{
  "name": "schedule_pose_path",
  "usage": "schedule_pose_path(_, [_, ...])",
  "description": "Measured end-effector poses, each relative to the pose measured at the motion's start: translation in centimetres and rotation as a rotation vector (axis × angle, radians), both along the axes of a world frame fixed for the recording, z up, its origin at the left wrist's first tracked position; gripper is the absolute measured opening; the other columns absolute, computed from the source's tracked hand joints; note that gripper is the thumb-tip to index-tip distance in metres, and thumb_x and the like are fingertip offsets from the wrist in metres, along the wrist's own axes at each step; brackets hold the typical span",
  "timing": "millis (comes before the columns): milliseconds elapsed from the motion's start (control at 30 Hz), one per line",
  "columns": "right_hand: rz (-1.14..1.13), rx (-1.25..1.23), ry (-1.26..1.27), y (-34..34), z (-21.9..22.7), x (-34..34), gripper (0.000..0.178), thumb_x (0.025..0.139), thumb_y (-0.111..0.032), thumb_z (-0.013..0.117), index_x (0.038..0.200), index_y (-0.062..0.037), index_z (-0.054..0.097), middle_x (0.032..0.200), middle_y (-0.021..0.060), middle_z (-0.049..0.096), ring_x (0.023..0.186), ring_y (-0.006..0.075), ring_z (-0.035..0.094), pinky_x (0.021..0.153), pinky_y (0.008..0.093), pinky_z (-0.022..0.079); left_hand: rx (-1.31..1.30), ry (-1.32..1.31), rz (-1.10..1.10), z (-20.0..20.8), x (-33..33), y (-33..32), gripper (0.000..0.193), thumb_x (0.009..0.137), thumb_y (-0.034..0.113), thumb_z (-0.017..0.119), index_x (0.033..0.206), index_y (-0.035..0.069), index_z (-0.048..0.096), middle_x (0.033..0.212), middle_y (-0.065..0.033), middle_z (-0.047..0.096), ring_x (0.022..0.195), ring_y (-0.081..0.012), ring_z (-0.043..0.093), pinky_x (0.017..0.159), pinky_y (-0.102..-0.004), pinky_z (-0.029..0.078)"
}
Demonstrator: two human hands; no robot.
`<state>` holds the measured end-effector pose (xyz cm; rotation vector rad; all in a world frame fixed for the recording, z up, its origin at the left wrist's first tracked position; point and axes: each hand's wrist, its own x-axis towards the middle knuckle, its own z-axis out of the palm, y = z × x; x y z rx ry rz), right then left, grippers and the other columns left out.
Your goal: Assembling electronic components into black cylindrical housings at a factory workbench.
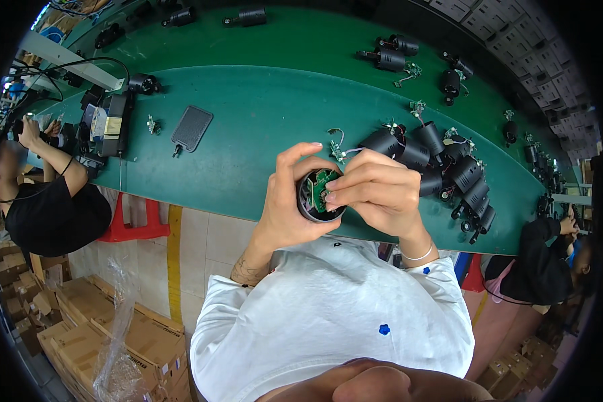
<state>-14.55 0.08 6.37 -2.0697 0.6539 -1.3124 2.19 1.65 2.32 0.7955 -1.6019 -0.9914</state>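
My left hand [285,201] wraps round a black cylindrical housing [305,209], its open end tilted up toward me. Inside the mouth of the housing sits a green circuit board [320,186]. The fingers of my right hand [378,191] pinch at the board's right side; whether they grip its edge or a small part on it is hidden by the fingertips. Just beyond my hands another small green board [336,153] lies on the bench with a pale wire attached. To the right is a heap of similar black housings [469,175], several with boards and wires hanging out.
A dark rectangular pad [193,128] and a small loose board [153,124] lie left on the green bench [248,114]. Farther back stand more black housings [390,59]. Co-workers sit at the left [53,194] and right [539,258]. Cardboard boxes [124,335] are stacked behind left.
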Motion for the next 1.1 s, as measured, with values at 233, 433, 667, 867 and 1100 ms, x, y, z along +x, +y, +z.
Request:
schedule_pose_path(233, [0.021,-0.01,0.079,0.8,0.9,0.3,0.019,0.063,0.012,0.065,0.075,0.0001,0.072,0.083,0.0065,0.069,0.067,0.0175,0.053,0.062,0.0265,0.047,-0.045,0.045,-0.042,-0.1,0.5,-0.3,0.09,0.049,-0.003,0.076,0.13,0.004,0.036,0.091,-0.0093,0.067,0.073,-0.02,0.062,0.069,-0.0277,0.048])
schedule_pose_path(433, [-0.001,-0.032,0.036,1.0,0.5,0.4,0.019,0.063,0.011,0.067,0.077,-0.0008,0.073,0.084,0.0068,0.069,0.067,0.0163,0.053,0.062,0.026,0.047,-0.053,0.069,-0.054,-0.1,0.3,-0.3,0.087,0.051,0.001,0.078,0.129,0.003,0.038,0.091,-0.0095,0.067,0.072,-0.0197,0.061,0.069,-0.0282,0.048])
schedule_pose_path(667, [-0.178,-0.02,-0.117,1.5,0.5,0.4,0.017,0.063,0.007,0.074,0.076,-0.0039,0.074,0.082,0.0071,0.071,0.066,0.0144,0.053,0.063,0.0242,0.044,0.013,0.258,-0.224,-0.5,0.7,-0.5,0.064,0.068,0.022,0.075,0.122,-0.001,0.048,0.089,-0.0119,0.067,0.072,-0.0198,0.06,0.07,-0.0286,0.049])
schedule_pose_path(867, [-0.168,-0.051,-0.075,1.6,0.4,0.3,0.017,0.063,0.007,0.075,0.077,-0.0039,0.074,0.082,0.0066,0.072,0.066,0.0144,0.054,0.064,0.0246,0.045,0.128,0.114,-0.125,-0.3,0.9,0.0,0.056,0.086,0.038,0.053,0.122,-0.005,0.048,0.1,-0.0196,0.066,0.079,-0.0236,0.064,0.072,-0.0302,0.051])
schedule_pose_path(1100, [-0.135,-0.005,-0.029,1.6,-0.1,0.3,0.017,0.066,0.01,0.068,0.077,-0.0023,0.073,0.083,0.0044,0.069,0.067,0.0158,0.054,0.064,0.0254,0.047,-0.128,0.291,0.11,-0.9,-1.8,0.1,0.045,0.1,0.029,0.038,0.126,-0.003,0.054,0.098,-0.0174,0.069,0.073,-0.0222,0.062,0.066,-0.03,0.051])
